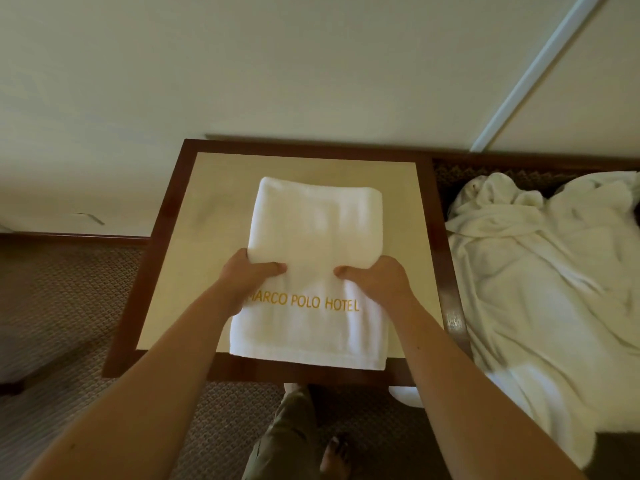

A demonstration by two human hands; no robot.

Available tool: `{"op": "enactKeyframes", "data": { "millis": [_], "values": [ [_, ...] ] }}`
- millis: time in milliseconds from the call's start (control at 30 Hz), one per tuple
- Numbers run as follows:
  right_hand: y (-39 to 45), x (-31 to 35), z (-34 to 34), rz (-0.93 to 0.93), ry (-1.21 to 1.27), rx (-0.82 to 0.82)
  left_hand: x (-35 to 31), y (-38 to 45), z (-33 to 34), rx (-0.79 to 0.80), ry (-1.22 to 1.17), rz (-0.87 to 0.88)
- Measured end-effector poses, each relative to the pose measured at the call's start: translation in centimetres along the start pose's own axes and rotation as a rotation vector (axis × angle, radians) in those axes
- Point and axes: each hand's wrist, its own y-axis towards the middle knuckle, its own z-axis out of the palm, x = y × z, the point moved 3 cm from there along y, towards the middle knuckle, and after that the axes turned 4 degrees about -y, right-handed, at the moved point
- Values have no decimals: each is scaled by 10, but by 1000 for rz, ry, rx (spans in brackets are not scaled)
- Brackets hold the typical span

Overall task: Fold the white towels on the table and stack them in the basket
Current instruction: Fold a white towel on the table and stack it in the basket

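Folded white towel point(313, 258) flat on table point(180, 271), between both hands. L hand point(247, 275) & R hand point(375, 277) gripping its side edges, thumbs on top. Unfolded towels point(540, 271) heaped right of R hand.

The left hand point(247, 271) is hiding the first letter of the gold lettering point(304, 302) on the folded towel point(313, 271), and its fingers are tucking out of sight under the fold. The right hand point(375, 277) is doing the same, with only its thumb showing. The heap of white linen point(540, 271) is running off the right edge. A bare foot point(336, 457) is getting cut off at the bottom, too dim to make out clearly.
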Motion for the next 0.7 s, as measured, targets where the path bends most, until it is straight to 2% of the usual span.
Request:
{"op": "enactKeyframes", "data": {
  "millis": [67,233,400,567,700],
  "values": [
    [-8,-5,2,12,48,12,3,-5,-1,1,17,23],
    [-29,-17,9,182,309,130,8,-23,-4,3,103,92],
    [-61,-17,10,268,453,202,11,-27,-6,90,185,121],
    [-83,-28,4,225,556,79,-2,-21,12,289,181,106],
    [-108,-54,-31,176,608,-105,-36,-38,69,385,337,271]
  ]
}}
